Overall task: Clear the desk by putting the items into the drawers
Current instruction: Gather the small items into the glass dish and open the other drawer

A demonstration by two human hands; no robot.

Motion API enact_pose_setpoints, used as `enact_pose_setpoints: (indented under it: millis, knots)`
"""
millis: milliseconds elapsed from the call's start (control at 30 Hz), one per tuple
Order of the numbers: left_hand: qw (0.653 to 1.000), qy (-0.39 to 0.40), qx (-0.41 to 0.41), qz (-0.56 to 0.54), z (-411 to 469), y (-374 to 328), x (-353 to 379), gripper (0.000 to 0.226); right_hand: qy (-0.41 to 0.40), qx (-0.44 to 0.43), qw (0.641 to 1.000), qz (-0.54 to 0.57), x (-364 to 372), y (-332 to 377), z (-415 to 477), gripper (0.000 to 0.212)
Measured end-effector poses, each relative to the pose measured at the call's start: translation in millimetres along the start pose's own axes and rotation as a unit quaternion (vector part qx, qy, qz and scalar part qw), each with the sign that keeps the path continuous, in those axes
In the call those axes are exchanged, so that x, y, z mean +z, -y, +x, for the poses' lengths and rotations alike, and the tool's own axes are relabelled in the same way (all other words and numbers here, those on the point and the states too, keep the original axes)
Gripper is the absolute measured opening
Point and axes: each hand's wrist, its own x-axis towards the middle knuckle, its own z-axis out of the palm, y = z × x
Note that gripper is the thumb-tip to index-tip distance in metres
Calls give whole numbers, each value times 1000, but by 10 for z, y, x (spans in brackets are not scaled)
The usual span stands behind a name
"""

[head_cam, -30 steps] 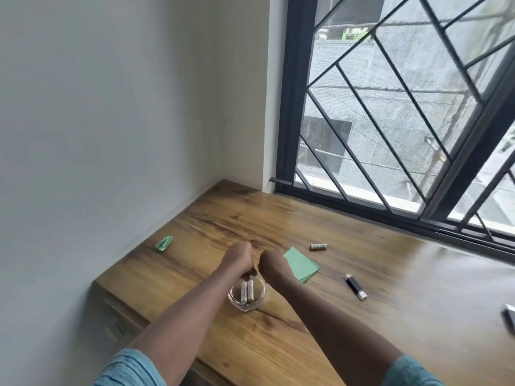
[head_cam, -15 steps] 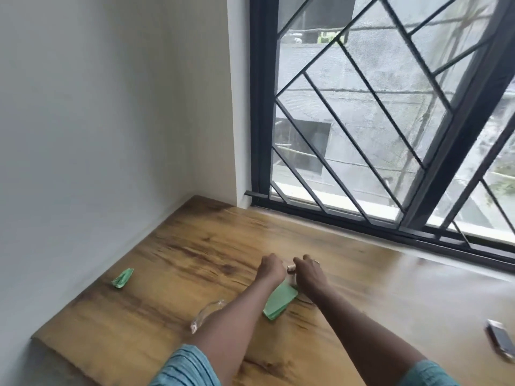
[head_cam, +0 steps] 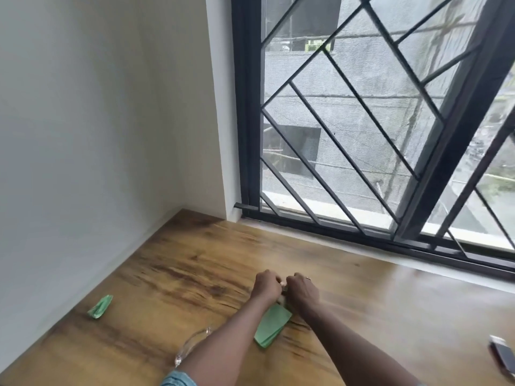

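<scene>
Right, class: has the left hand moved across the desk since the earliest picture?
Yes. The left hand left the glass dish and went toward the window, to the far end of the green notepad.

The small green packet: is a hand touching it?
No, the small green packet lies alone on the desk, apart from the left hand and right hand.

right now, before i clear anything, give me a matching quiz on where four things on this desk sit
Things:
1 green pad
2 green wrapper
3 glass dish
4 dark flat device

Places:
a at the far right edge of view
b alone near the wall
c half hidden behind the left arm
d flat between both arms

Pairs: 1-d, 2-b, 3-c, 4-a
</scene>
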Motion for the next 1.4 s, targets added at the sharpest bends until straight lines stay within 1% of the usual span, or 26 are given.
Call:
enact_pose_setpoints:
  millis: [133, 300, 467, 600, 767, 900, 1033, 1200, 1400]
  knots:
    - [999, -32, 12, -33, -128, 62, -182, 22, -29, 7, 999, 27, -108, 141, -100, 23]
    - [993, -96, -8, -73, -406, 257, -537, 25, -41, -24, 996, 71, -203, 459, -307, 23]
    - [986, -121, -32, -108, -674, 633, -800, 21, -17, -55, 992, 114, -152, 882, -598, 24]
    - [986, -127, -50, -100, -911, 926, -888, 18, 14, -69, 988, 136, 16, 1170, -833, 24]
    - [991, -113, -57, -46, -1123, 1193, -894, 10, 29, -63, 988, 138, 184, 1367, -1047, 24]
    - [996, -85, -33, -23, -1207, 1266, -837, 14, 33, -30, 992, 122, 276, 1418, -1154, 26]
    - [998, -62, 0, 25, -1268, 1305, -770, 20, 36, -18, 992, 123, 337, 1428, -1197, 28]
    - [997, -49, 20, 60, -1297, 1337, -741, 18, 41, -15, 992, 121, 389, 1460, -1235, 26]
    - [997, -42, 44, 53, -1290, 1447, -736, 21, 36, -17, 992, 117, 401, 1507, -1255, 27]
